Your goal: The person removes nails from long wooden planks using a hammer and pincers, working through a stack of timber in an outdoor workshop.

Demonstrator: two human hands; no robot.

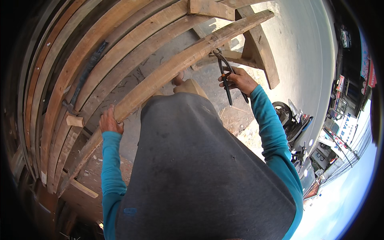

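My right hand (242, 82), at 2 o'clock, is curled across the black handles of a pair of pincers (224, 76), with its fingers wrapped over them and the handles standing apart. The head of the pincers is at 1 o'clock, right at the edge of a long beam (176, 66); I cannot tell whether it bites on anything there. The beam slants across in front of me from 8 o'clock up to 1 o'clock, where its far end lies over a wooden frame (260, 50).

My left hand (112, 121) rests at 9 o'clock with bent fingers against this same beam, and I cannot tell whether it pinches the wood or only steadies itself on it. Just beside it, further out at 9 o'clock, is a small wood block (75, 121) on the stacked planks (132, 34). The planks curve round from 9 to 12 o'clock, and a hammer (91, 66) with a dark handle lies among them at 10 o'clock. A parked motorbike (294, 122) stands at 3 o'clock, beside the road (308, 52)
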